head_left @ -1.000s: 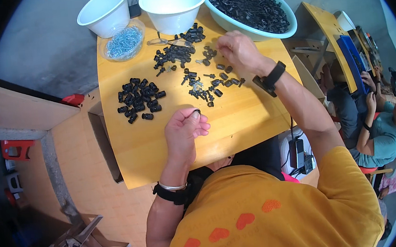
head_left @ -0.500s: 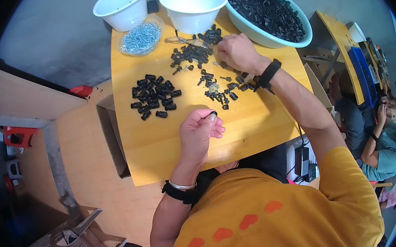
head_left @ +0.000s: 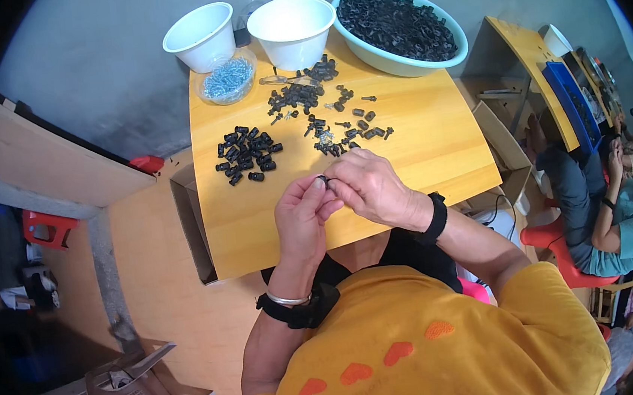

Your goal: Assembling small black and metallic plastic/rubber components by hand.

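My left hand point(head_left: 301, 215) pinches a small black plastic part point(head_left: 323, 178) between thumb and fingertips, above the near part of the table. The fingertips of my right hand point(head_left: 373, 186) are pressed together against the same part; whatever they hold is hidden. Just beyond the hands lie loose black fittings point(head_left: 361, 125) and tiny silvery pieces point(head_left: 326, 137). To the left is a heap of black cylindrical parts point(head_left: 245, 155). A pile of smaller black parts point(head_left: 296, 98) sits farther back.
Along the table's point(head_left: 417, 143) far edge stand a white bowl point(head_left: 201, 38), a second white bowl point(head_left: 293, 38) and a pale blue basin point(head_left: 403, 69) full of black parts. A clear tub point(head_left: 227, 80) holds silvery screws. Another person point(head_left: 621, 235) sits at the right.
My right hand has come back from the far parts to meet my left hand at the small black part. The left hand keeps its pinch. The view has shifted slightly.
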### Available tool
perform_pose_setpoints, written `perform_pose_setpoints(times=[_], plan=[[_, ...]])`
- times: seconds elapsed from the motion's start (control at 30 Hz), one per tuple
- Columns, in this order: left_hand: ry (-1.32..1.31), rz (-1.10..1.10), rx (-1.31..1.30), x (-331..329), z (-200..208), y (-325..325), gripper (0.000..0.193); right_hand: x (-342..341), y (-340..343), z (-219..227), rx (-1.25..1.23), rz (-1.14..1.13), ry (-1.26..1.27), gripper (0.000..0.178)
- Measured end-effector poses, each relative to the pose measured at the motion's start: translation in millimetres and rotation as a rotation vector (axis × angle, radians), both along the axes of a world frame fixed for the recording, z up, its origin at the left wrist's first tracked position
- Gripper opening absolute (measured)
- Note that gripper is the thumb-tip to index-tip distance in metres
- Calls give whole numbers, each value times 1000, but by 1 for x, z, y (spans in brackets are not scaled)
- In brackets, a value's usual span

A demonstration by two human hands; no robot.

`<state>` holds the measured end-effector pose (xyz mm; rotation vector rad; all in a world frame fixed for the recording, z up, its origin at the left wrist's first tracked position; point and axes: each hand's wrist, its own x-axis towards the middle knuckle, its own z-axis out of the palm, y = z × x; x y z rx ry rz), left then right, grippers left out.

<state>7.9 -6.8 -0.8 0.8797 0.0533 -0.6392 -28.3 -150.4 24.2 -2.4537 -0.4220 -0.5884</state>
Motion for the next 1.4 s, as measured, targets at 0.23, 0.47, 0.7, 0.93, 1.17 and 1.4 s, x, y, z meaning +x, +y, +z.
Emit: perform_pose_setpoints(times=[0.23,0.47,0.7,0.93,1.17,1.4], plan=[[-22,-15,32,-16,16,3,12,-16,3,-6,705,-15,342,7],[-93,-12,71,-23,17,3,12,-24,9,-13,944,-14,430,10],[-135,-30,116,-16,22,3,13,-22,5,0,136,-54,-59,14],[-212,2,184,-7,37,5,17,-10,0,11,564,-54,-9,11],[-221,-13,136,-10,41,3,19,-4,6,22,543,-9,-46,11],[-244,-32,111,-10,38,7,19,-2,8,17,532,-8,-27,11]])
